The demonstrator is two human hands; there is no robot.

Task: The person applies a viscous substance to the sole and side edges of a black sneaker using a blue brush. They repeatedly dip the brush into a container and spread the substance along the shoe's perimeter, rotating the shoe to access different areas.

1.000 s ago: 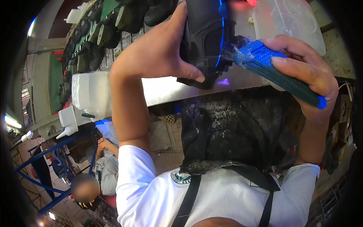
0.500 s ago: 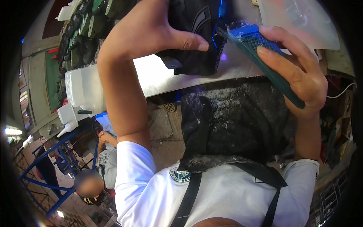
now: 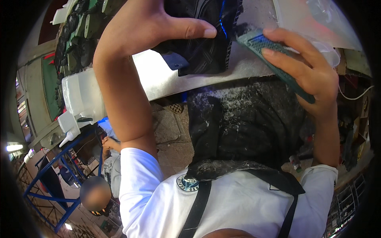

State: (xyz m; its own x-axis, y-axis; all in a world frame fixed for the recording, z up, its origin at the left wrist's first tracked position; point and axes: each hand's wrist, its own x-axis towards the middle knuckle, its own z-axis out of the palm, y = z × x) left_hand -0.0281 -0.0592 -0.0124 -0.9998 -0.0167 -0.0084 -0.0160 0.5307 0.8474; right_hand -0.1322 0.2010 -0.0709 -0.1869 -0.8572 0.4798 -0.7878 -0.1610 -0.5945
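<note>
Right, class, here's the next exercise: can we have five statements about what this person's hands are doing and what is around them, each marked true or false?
1. The right hand holds a blue-green block. True.
2. The left thumb rests on a bright red piece. False: it rests on a black piece.
3. The black apron has pale flecks on it. True.
4. The white shirt has sleeves down to the wrists. False: the sleeves are short and the forearms are bare.
5. A see-through tub is to the left of the left forearm. True.
</note>
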